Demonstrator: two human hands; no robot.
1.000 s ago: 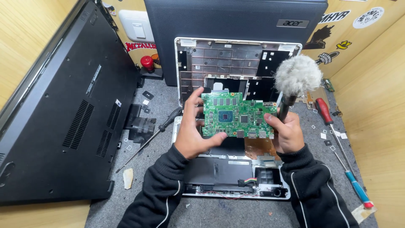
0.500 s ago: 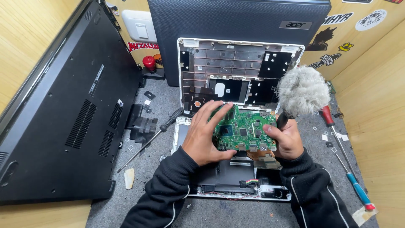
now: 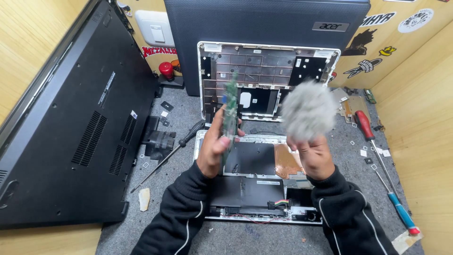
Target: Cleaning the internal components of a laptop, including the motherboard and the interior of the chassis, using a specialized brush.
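While edge-on in left hand [image 3: 214, 151], circuit board [image 3: 230, 113]; brush [image 3: 309, 111] beside.

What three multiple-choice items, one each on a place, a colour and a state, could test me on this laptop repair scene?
1. Where does the red-handled screwdriver lie?
A. right of the opened laptop chassis
B. on the black laptop cover
C. in a hand

2. What colour is the circuit board?
A. blue
B. green
C. red

3. How is the board held?
A. flat
B. edge-on, upright
C. lying down

Answers: 1 A, it rests on the grey mat at right. 2 B, its edge shows green. 3 B, the left hand grips it upright while the right hand holds a fluffy grey brush.
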